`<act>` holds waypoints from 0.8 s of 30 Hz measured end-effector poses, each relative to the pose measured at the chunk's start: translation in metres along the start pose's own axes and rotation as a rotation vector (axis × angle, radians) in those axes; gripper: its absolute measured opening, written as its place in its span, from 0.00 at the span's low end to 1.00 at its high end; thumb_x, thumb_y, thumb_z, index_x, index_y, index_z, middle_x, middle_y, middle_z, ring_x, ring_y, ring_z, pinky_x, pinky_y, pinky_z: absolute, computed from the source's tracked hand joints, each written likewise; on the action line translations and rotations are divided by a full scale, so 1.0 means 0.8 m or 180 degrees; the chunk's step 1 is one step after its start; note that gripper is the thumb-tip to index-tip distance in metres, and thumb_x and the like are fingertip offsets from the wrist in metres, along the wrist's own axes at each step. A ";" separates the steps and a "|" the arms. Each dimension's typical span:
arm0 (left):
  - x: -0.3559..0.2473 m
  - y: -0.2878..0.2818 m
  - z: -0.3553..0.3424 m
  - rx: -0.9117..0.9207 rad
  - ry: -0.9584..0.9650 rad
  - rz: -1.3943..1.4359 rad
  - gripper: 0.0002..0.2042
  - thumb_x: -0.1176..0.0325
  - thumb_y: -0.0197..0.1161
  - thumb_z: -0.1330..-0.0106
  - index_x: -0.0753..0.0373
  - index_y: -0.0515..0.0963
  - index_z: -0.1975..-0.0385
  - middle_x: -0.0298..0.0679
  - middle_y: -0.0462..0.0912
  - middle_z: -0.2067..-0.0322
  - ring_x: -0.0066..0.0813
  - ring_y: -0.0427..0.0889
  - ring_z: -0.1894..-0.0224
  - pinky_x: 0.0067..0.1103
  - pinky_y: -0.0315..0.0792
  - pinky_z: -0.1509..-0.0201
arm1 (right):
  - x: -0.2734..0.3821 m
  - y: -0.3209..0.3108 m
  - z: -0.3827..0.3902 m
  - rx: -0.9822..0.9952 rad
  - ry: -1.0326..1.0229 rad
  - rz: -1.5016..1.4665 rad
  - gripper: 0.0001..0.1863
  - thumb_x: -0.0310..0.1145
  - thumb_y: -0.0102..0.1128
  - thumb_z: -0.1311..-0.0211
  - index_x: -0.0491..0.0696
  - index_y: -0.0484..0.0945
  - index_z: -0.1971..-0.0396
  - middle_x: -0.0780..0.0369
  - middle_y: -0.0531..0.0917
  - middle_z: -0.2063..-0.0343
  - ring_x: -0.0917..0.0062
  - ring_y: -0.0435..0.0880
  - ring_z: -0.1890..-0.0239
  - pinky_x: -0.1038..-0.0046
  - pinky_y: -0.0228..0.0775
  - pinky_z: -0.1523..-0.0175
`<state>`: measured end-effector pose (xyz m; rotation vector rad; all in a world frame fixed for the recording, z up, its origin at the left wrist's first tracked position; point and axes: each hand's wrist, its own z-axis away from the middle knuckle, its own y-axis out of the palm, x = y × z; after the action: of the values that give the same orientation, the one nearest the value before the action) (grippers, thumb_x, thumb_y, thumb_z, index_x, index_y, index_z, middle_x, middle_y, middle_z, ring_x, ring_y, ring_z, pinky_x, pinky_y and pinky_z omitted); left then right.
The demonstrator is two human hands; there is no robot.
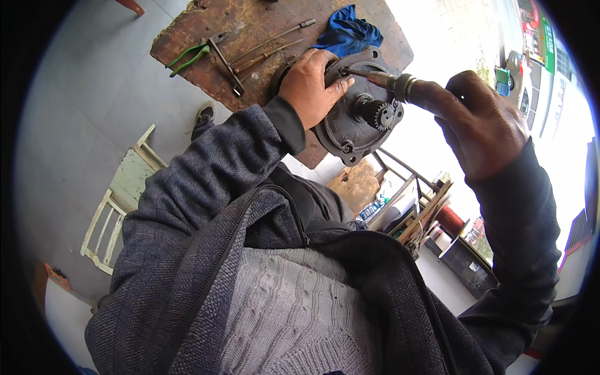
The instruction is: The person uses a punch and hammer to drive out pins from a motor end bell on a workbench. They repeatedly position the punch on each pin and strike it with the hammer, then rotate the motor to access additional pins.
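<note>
A dark, greasy motor housing [340,122] with a round flange and a toothed shaft [379,115] stands at the edge of the worn wooden table [269,25]. My left hand [312,87] is closed over the flange's left rim, its thumb lying on the face. In my right hand [478,119] is a screwdriver [381,79], gripped by its handle and held nearly level. Its tip meets a screw spot on the flange just above my left thumb. Whether the tip sits in a slot is too small to tell.
Green-handled pliers [190,57], a T-handled wrench [226,65] and thin rods lie on the table's left side. A blue cloth [350,32] is bunched behind the housing. A pale green chair [128,181] stands at left, a metal rack [412,187] at lower right.
</note>
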<state>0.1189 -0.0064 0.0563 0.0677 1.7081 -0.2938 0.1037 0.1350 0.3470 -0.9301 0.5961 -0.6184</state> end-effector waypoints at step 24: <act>-0.005 0.007 0.002 -0.0284 -0.0084 0.0186 0.18 0.67 0.74 0.38 0.70 0.77 0.54 0.52 0.79 0.57 0.53 0.80 0.54 0.36 0.75 0.47 | -0.001 -0.026 -0.079 0.1598 0.2268 -0.2651 0.23 0.34 0.65 0.32 0.45 0.80 0.39 0.61 0.80 0.78 0.80 0.78 0.79 0.77 0.70 0.75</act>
<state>0.1224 -0.0011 0.0594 0.0478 1.6878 -0.1742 0.0542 0.0915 0.3356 -0.4239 0.6155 -1.8033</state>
